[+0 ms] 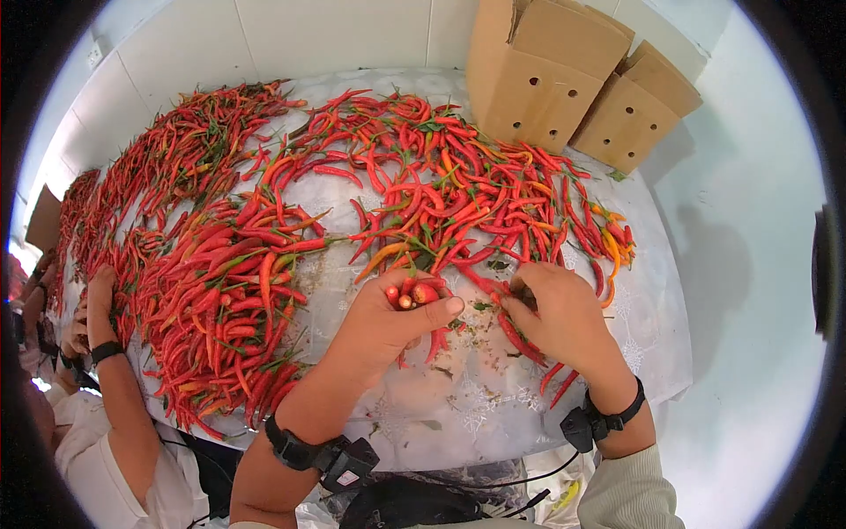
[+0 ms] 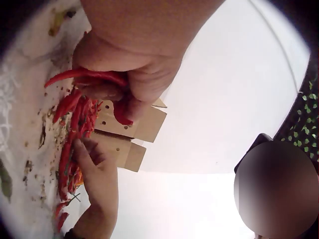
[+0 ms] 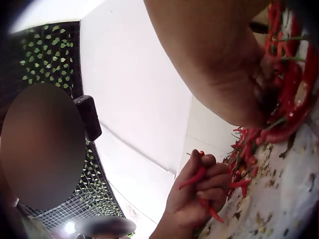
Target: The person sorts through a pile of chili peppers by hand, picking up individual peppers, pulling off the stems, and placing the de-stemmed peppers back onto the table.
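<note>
Red and tightly packed, a bunch of chillies [image 1: 412,294] sits in the left hand [image 1: 388,331], fingers and thumb wrapped round it, just above the white table [image 1: 476,401]. Just beside it, the right hand [image 1: 557,316] curls down over loose chillies [image 1: 520,339] lying on the table; I cannot tell whether it grips one. Cardboard boxes [image 1: 564,84] stand at the far edge.

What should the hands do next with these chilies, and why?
Probably the right hand should lift its chili into the bunch in the left hand: it seems to pinch one lying on the table, and the bunch is held close beside it.
</note>
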A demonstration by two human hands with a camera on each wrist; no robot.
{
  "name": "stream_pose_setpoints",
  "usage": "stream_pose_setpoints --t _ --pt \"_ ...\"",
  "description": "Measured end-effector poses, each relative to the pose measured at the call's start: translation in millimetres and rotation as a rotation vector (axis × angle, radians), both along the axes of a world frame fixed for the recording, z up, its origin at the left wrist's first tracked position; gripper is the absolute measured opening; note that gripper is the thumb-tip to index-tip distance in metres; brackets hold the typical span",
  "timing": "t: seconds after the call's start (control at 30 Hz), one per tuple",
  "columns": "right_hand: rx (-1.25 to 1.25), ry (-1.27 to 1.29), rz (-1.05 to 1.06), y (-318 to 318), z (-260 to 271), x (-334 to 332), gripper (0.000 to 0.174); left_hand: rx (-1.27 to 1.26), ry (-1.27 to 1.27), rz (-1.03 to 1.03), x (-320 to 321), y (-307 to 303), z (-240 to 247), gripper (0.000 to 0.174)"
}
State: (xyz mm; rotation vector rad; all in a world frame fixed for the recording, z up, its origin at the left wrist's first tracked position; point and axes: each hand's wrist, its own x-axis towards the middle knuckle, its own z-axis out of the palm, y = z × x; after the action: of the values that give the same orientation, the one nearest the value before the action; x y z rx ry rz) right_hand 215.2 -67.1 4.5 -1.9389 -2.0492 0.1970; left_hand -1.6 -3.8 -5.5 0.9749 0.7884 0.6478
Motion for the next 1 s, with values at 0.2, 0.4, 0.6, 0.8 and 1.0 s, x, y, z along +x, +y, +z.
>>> stream_pose_setpoints --t 0.2,0.4,0.6,0.8,1.0 --pt "0.132 0.270 -0.026 3.1 -3.1 -4.5 0.017 0.034 0.032 0.041 2.3 1.5 -10.4 0.025" --pt "0.124 0.897 0.011 2.5 0.0 -11.4 0.017 -0.078 -0.014 0.015 5.5 -1.4 -1.6 0.023" --pt "0.326 0.497 0.336 3.5 2.4 -19.9 0.021 -0.140 -0.011 -0.159 4.9 -0.9 -9.8 0.022" --pt "0.267 0.578 0.264 -1.1 4.2 -25.1 0.023 -0.143 -0.019 -0.238 2.9 -2.4 -7.4 0.022" --pt "0.281 0.609 0.201 -1.9 2.5 -21.4 0.021 -0.203 -0.047 -0.215 1.6 -0.3 -5.7 0.023"
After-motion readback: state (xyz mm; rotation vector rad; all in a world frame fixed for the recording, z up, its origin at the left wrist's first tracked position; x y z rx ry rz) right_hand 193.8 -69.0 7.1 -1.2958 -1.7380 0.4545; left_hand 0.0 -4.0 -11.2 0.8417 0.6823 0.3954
